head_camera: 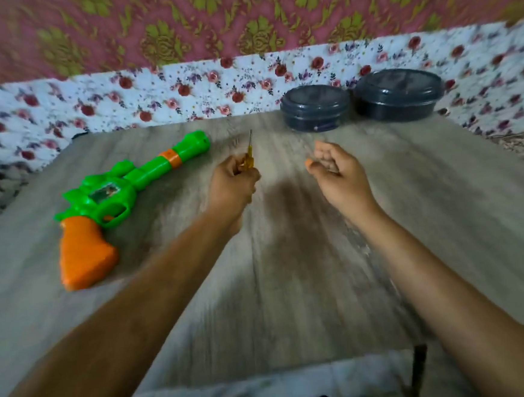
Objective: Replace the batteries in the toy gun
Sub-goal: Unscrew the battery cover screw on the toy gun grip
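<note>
A green toy gun (121, 184) with an orange handle lies on its side at the left of the grey wooden table (290, 258), barrel pointing to the far right. My left hand (233, 185) hovers right of the gun and grips a small screwdriver (249, 154) with a yellow handle, its metal tip pointing up and away. My right hand (335, 169) is held over the table's middle with its fingers curled round something small and dark, which the blur keeps me from naming. No batteries are plainly visible.
Two dark round lidded containers (314, 108) (398, 93) stand side by side at the table's far right edge. Flowered fabric (152, 97) surrounds the table at the back and sides. The whole view is motion-blurred.
</note>
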`<state>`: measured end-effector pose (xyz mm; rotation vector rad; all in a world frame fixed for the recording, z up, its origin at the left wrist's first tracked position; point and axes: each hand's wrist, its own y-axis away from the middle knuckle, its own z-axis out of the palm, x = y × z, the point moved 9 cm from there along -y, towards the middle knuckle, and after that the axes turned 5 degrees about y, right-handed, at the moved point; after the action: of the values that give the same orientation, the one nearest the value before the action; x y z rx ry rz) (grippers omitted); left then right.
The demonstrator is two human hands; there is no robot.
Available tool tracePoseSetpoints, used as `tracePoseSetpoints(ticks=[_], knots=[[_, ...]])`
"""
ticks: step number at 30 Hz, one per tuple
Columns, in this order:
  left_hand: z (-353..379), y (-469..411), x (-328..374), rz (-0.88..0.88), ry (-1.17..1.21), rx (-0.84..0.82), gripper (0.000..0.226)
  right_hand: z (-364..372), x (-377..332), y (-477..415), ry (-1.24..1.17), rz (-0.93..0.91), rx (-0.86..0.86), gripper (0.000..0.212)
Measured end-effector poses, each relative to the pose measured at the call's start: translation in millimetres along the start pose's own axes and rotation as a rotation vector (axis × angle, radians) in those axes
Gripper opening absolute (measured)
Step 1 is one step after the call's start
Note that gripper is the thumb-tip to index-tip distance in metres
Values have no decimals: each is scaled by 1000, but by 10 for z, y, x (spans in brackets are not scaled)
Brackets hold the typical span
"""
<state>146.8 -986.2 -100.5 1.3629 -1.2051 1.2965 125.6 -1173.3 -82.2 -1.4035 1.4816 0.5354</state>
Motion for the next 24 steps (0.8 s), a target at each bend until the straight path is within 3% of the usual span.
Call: tracePoseSetpoints(ticks=[11,17,24], knots=[[-1211,1397,146,30,146,202,26,216,-728,1380,-59,-116,-160,41],[-2127,1321,380,126,73,398,19,857,-1010,1396,-47,-103,-289,38],[-2847,644,-37,-116,-80,488,27,1913,-1084,1111,-120,22,-403,41]])
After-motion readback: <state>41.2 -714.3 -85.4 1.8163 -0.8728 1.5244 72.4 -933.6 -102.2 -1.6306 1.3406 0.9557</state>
